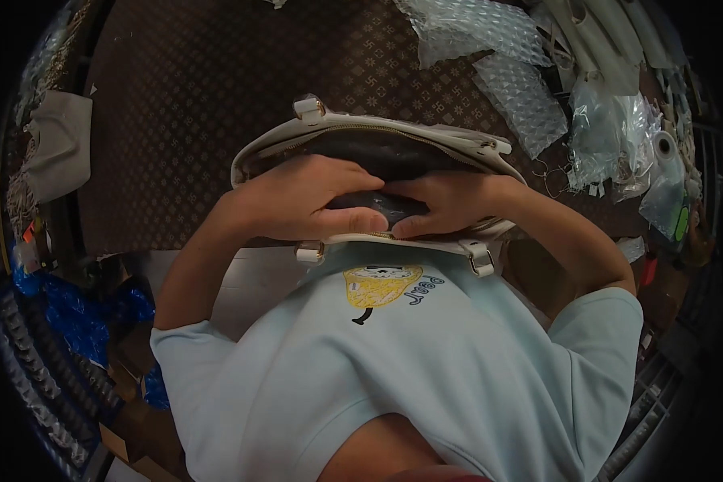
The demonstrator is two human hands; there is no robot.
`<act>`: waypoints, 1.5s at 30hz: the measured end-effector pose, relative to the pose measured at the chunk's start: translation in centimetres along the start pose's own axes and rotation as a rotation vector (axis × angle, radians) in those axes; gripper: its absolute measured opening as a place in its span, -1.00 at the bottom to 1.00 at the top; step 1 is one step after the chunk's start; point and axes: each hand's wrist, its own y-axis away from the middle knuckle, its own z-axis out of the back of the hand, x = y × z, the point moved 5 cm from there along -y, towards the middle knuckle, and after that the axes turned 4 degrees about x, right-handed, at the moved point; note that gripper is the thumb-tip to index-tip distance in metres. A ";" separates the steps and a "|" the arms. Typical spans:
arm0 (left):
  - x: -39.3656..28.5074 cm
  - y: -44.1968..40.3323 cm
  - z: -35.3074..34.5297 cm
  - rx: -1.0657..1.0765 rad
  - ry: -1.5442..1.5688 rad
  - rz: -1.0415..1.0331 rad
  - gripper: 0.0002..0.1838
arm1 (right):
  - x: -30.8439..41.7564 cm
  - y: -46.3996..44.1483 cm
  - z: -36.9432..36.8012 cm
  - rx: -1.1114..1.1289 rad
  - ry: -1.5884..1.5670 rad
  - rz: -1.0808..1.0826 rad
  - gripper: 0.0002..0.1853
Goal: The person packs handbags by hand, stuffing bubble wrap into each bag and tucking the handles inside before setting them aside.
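Observation:
A cream handbag [361,120] lies at the table's near edge against my body, its zipped mouth spread wide. Inside it sits a dark grey, shiny filling [386,153], perhaps wrapped in plastic. My left hand [317,194] reaches in from the left, fingers stretched over the filling and thumb along the near zip edge. From the right, my right hand [450,201] does the same, its forefinger and thumb apart and close to the left hand's tips. The other right fingers are partly hidden. Short handle tabs with metal buckles [480,259] show on the rim.
The table [185,112] has a brown patterned cover. Bubble wrap [526,100] and clear plastic bags [598,132] lie at the right. A cream piece of material [59,146] hangs at the left edge. Blue plastic [72,317] is lower left.

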 end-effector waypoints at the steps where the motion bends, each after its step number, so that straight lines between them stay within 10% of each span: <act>1: 0.5 -0.1 -0.1 -0.005 0.003 0.003 -0.52 | -0.4 -0.2 0.0 0.005 0.003 0.001 -0.37; 7: 4.0 -0.8 0.0 0.285 0.063 0.363 -0.28 | -1.3 -0.1 1.6 0.215 0.140 -0.183 -0.52; 11: 2.2 -1.6 2.1 0.176 0.087 0.204 -0.29 | 6.1 6.4 5.9 -0.290 -0.089 0.011 -0.76; 14: 4.4 -2.9 1.7 0.186 0.048 0.352 -0.12 | 11.6 9.9 2.7 -0.052 -0.364 0.549 -0.75; 21: 4.9 -3.1 1.9 0.044 0.176 0.399 -0.02 | -2.4 0.1 -9.1 -0.579 1.011 -0.114 -0.61; 27: 4.4 -2.6 1.8 0.060 0.052 0.412 -0.03 | -1.6 3.9 -7.6 -0.533 1.140 -0.062 -0.65; 31: 3.7 -2.2 1.8 0.039 0.112 0.420 -0.05 | 3.2 7.9 -6.6 0.158 0.641 0.036 -0.72; 37: 6.7 -2.9 2.0 0.041 0.027 0.350 -0.19 | 12.1 21.6 6.9 -0.363 -0.303 0.838 -0.79; 41: 5.9 -3.0 1.6 0.117 0.051 0.268 -0.22 | 11.2 23.8 15.3 -0.661 -0.275 0.633 -0.62; 43: 4.5 -2.1 0.6 0.134 0.139 0.337 -0.17 | 13.0 19.6 15.8 -1.492 0.502 0.210 -0.65; 45: 2.6 -1.4 0.5 0.173 0.079 0.372 -0.13 | 11.9 15.2 15.9 -1.302 0.170 0.279 -0.69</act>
